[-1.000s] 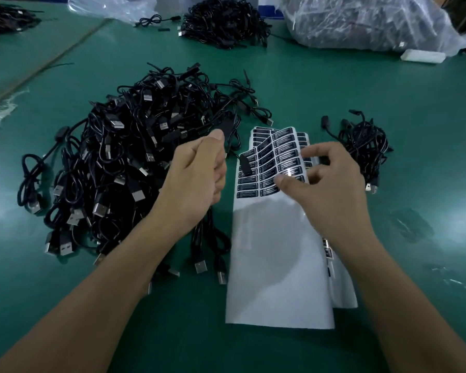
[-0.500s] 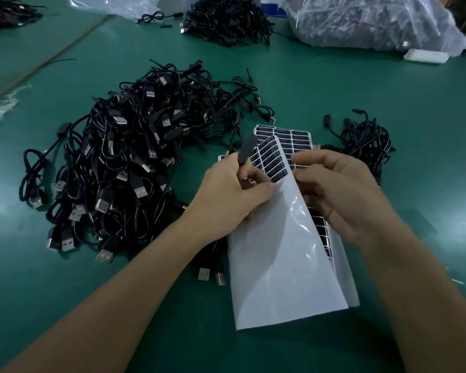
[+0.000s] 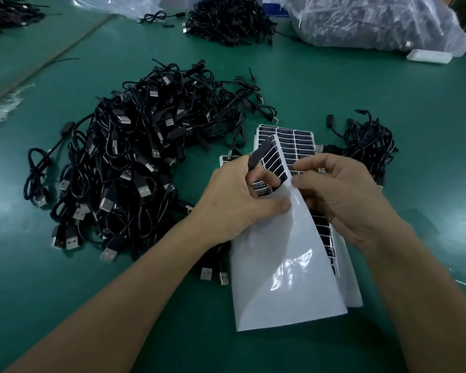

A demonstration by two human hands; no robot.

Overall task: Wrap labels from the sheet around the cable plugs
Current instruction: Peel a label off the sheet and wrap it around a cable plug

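On the head camera I see the left hand [image 3: 237, 200] gripping a black plug [image 3: 257, 156] in curled fingers over the label sheet [image 3: 288, 278]. The right hand [image 3: 342, 195] pinches the sheet's folded edge. A big cable heap [image 3: 124, 168] crowds the left, and a smaller bundle [image 3: 369, 141] lies behind the right hand.

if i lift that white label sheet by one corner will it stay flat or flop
Probably flops: the label sheet already curls upward where the right hand pinches its edge. Its glossy backing shows glare, so it likely slides easily on the green table.
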